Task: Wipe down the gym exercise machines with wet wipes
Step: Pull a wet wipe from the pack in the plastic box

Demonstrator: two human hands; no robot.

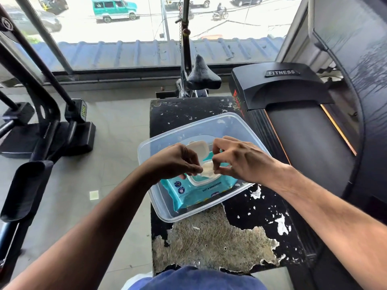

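A teal pack of wet wipes point(196, 192) lies in a clear plastic tub point(159, 204) on a worn black bench point(247, 225). The pack's white flip lid point(198, 148) stands open. A white wipe point(207, 169) sticks up from the opening. My left hand point(178, 162) pinches the wipe's left side and my right hand point(240, 160) pinches its right side, both just above the pack.
A treadmill point(293, 97) marked FITNESS stands to the right of the bench. An exercise bike with a black saddle point(202, 75) is just beyond it. An elliptical trainer point(41, 126) fills the left side. Grey tiled floor point(117, 143) lies between, with a window wall ahead.
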